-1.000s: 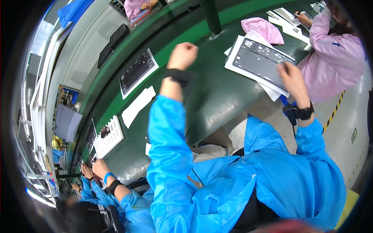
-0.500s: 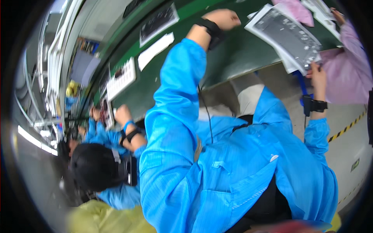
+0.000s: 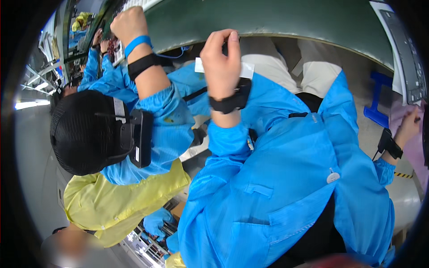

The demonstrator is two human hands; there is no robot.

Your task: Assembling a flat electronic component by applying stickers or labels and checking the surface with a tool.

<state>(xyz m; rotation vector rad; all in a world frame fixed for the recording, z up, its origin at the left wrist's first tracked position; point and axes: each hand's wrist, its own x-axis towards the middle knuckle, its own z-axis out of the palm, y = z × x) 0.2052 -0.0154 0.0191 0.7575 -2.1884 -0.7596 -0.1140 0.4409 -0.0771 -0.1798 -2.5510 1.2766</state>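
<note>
My left hand is raised in front of the bench edge, its fingers curled and the thumb pressed against them. Whatever may be between the fingertips is too small to make out. A white strip shows behind this hand on both sides; whether the hand touches it I cannot tell. Near the right rim, my right hand has its fingers closed just below a white-edged sheet with a dark grey panel. A small dark bit shows at its fingertips, and whether they grip the sheet is unclear. Black bands circle both wrists.
The green bench runs across the top. Close on my left sits a co-worker in a black cap, with a fist over the bench. A yellow smock is behind them. A blue stool-like frame stands right; a pink sleeve borders my right hand.
The view has swung left. My left hand has drawn back from over the bench towards my body. My right hand and the dark sheet now sit closer to the right rim.
</note>
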